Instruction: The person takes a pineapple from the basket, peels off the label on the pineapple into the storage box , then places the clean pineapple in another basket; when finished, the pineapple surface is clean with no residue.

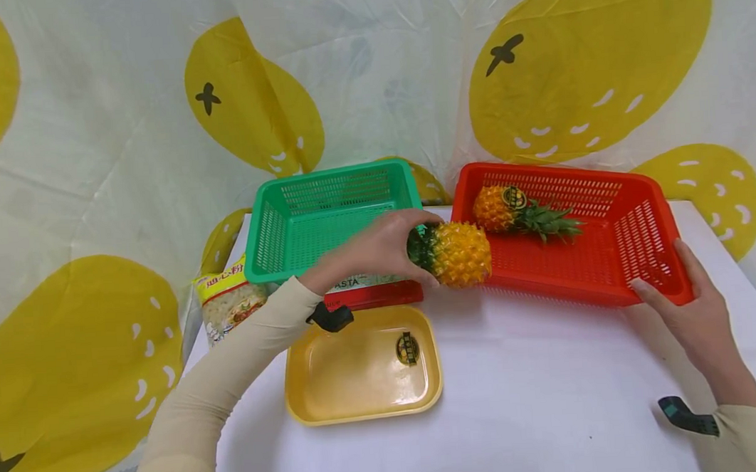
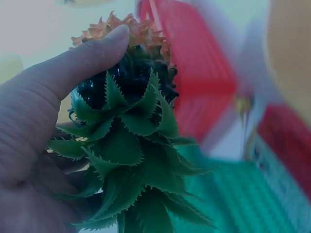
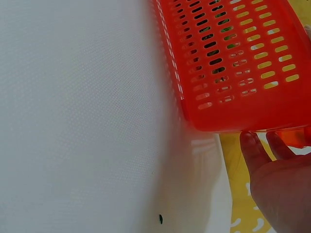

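My left hand [image 1: 391,246] grips a toy-like pineapple [image 1: 461,254] round the base of its leaves, its orange body pointing right. In the left wrist view, the thumb lies along the dark band between the fruit [image 2: 124,36] and the green crown [image 2: 126,160]. The pineapple is held up beside the near left corner of a red basket [image 1: 566,283]. Another pineapple [image 1: 495,208] lies inside that basket with its crown to the right. With thumb and fingers spread about the near right corner, my right hand [image 1: 699,319] holds the red basket's rim [image 3: 233,131].
A green basket [image 1: 338,270] stands at the back left, with a red pasta package [image 1: 381,295] in front of it. Left of it leans a yellow-topped food bag [image 1: 230,301]. Nearer is a shallow yellow tray [image 1: 362,413]. A fruit-print cloth [image 1: 376,72] hangs behind the white table [image 1: 528,413].
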`<state>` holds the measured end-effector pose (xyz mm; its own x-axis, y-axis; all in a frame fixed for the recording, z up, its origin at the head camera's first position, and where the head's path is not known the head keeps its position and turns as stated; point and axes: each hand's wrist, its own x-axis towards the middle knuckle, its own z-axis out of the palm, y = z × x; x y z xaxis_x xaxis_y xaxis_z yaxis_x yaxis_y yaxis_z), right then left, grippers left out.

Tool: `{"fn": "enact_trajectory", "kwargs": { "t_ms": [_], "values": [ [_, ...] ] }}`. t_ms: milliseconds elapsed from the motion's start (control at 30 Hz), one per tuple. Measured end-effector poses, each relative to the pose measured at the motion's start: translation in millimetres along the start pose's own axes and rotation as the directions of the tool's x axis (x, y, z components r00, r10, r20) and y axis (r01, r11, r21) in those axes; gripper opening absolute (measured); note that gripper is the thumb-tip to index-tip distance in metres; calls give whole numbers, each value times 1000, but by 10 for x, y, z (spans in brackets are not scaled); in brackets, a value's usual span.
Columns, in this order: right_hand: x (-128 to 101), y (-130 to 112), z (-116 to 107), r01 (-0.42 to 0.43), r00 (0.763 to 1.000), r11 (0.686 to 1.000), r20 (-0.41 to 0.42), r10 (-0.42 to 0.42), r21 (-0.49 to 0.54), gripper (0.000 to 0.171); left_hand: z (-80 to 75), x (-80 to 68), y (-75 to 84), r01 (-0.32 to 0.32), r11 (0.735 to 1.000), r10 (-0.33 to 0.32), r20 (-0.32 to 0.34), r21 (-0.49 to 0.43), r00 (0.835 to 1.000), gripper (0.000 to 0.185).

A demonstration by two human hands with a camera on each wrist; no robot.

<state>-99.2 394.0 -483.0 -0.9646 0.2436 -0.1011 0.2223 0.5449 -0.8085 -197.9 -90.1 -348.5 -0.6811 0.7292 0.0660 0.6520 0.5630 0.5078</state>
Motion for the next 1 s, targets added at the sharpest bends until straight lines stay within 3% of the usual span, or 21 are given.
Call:
{"fn": "enact_trajectory", "kwargs": {
  "t_ms": [300,500,733,1000],
  "values": [
    [-37,-4,10,5,1000,1000,-8,-5,8,94,-427,-116,-419,112,989,-106,-72,94,992,100],
    [-38,-20,10,9,1000,1000,-11,-9,7,94,-635,-144,-737,179,978,-172,-68,109,983,101],
    [-42,-27,2,15,1000,1000,-12,-15,2,94,-704,-70,-1029,239,961,-235,-47,137,971,100],
    [-50,-73,-10,9,1000,1000,-8,-9,-9,94,-667,92,-1293,261,944,-263,-18,203,965,98]
  ]
}}
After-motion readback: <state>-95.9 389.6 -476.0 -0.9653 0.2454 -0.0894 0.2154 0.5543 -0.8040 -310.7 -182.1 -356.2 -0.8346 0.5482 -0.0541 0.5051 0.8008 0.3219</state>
